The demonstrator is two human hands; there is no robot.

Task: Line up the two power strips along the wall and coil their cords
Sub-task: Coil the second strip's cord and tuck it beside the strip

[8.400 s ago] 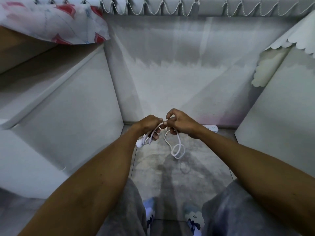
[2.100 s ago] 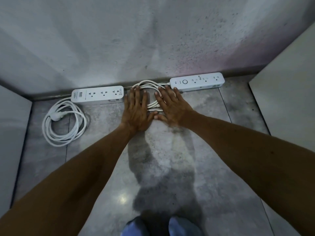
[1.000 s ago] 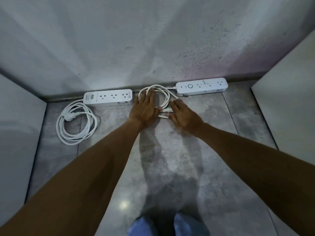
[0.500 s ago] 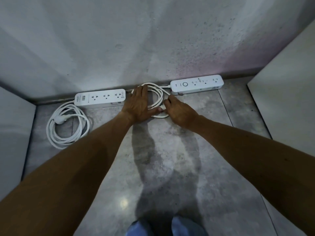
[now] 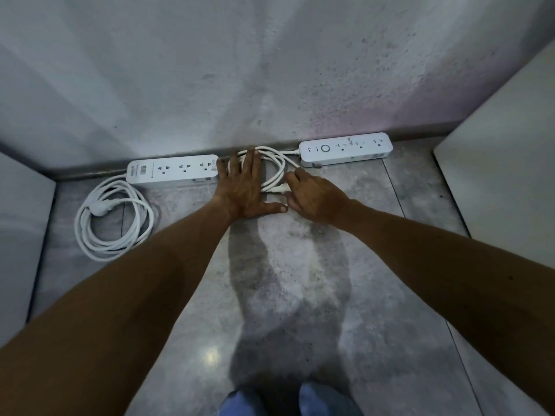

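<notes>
Cord coil [image 5: 281,171] under flat left grip [image 5: 244,190], fingertips [image 5: 290,176] of right grip [image 5: 315,195].

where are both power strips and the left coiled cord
left power strip [image 5: 183,168]: head view, middle socket
right power strip [image 5: 324,148]: head view, round button
left coiled cord [image 5: 98,209]: head view, its plug

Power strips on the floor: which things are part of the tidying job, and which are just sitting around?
Part of the job:
left power strip
coiled cord beside it
right power strip
middle cord between the strips
left hand, flat on the middle cord
right hand, touching it

Just there:
white cabinet at right
white panel at left
blue shoes
</notes>
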